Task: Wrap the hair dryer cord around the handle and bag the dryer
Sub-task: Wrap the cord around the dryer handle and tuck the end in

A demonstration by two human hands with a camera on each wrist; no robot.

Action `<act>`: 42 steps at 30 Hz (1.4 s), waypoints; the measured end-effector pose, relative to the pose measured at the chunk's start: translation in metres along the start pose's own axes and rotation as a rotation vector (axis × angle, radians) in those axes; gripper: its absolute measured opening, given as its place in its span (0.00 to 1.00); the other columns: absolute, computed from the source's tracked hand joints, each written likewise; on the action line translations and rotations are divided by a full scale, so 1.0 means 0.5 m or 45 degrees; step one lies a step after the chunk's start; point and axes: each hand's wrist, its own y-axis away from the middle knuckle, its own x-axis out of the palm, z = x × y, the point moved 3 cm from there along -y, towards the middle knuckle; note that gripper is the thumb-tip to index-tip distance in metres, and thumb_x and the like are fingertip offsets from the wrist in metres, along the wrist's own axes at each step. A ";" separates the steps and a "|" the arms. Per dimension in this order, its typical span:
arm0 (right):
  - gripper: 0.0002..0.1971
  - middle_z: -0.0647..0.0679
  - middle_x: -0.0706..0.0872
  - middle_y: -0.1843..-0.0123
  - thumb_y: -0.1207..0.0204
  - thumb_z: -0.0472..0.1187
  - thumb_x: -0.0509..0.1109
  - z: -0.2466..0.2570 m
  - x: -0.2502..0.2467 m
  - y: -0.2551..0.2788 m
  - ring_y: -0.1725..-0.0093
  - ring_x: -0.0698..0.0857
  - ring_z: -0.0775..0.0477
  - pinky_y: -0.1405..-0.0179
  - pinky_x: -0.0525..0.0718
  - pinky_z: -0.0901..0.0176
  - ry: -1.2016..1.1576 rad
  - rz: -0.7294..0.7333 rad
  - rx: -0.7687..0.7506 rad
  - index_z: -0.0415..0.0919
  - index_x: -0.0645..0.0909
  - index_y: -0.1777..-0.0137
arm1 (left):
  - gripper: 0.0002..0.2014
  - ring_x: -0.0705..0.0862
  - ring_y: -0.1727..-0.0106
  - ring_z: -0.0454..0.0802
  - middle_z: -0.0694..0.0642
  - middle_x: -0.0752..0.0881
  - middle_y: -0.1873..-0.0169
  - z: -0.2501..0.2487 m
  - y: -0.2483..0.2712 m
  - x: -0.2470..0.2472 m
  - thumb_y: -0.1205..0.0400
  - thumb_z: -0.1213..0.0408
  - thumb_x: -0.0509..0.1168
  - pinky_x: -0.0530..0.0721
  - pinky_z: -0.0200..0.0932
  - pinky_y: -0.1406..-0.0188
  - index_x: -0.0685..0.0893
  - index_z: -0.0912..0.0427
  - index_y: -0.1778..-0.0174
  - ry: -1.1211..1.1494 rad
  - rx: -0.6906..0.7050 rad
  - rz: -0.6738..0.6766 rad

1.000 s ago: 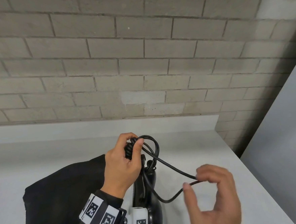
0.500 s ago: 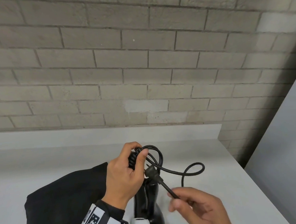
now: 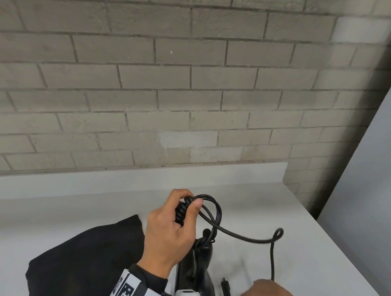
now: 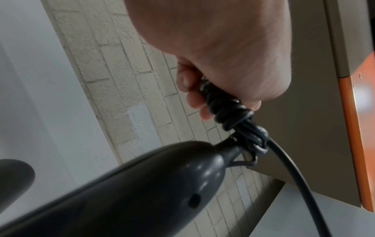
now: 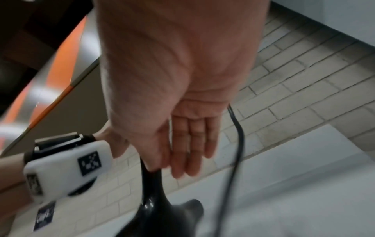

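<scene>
The left hand (image 3: 172, 230) is curled round the coiled cord (image 3: 183, 212) at the far end of the hair dryer's handle (image 3: 203, 258), thumb pressed on the coils; the dryer is held above the white table (image 3: 300, 244), just right of the black bag (image 3: 83, 271) lying on it. From the left wrist, the tight turns of cord (image 4: 229, 110) under the fingers (image 4: 192, 99) and the dark dryer body (image 4: 142, 184) are shown close; the loose cord looping rightward, with a small curl and the plug (image 3: 226, 286) near the right hand (image 3: 267, 293), is seen only from the head. From the right wrist, the right hand (image 5: 182, 128) is shown with fingers straight and apart, holding nothing.
</scene>
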 end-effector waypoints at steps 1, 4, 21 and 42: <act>0.19 0.63 0.67 0.71 0.17 0.58 0.52 0.029 -0.028 -0.018 0.64 0.82 0.65 0.63 0.69 0.82 0.014 0.009 0.055 0.58 0.81 0.61 | 0.14 0.80 0.79 0.46 0.49 0.82 0.77 -0.003 0.000 0.001 0.16 0.39 0.59 0.77 0.45 0.80 0.78 0.46 0.51 -0.001 0.003 0.008; 0.07 0.61 0.81 0.66 0.23 0.47 0.71 0.090 -0.088 -0.022 0.65 0.83 0.63 0.60 0.74 0.80 -0.243 -0.488 -0.202 0.55 0.83 0.63 | 0.15 0.78 0.79 0.43 0.48 0.80 0.76 -0.016 0.002 0.006 0.16 0.40 0.60 0.75 0.36 0.81 0.79 0.48 0.51 -0.007 0.028 0.018; 0.08 0.51 0.86 0.59 0.20 0.41 0.65 0.115 -0.148 -0.108 0.62 0.83 0.49 0.64 0.81 0.60 0.217 -0.728 -0.280 0.45 0.83 0.45 | 0.13 0.74 0.80 0.43 0.47 0.76 0.77 -0.029 0.011 -0.009 0.14 0.40 0.55 0.73 0.40 0.81 0.72 0.45 0.52 0.015 0.048 0.107; 0.06 0.46 0.92 0.64 0.27 0.32 0.76 0.118 -0.186 -0.179 0.60 0.91 0.50 0.57 0.86 0.64 -1.058 -0.608 0.157 0.43 0.90 0.59 | 0.15 0.68 0.82 0.42 0.46 0.72 0.79 -0.073 0.013 -0.016 0.18 0.46 0.67 0.68 0.34 0.82 0.78 0.55 0.54 0.167 0.430 0.239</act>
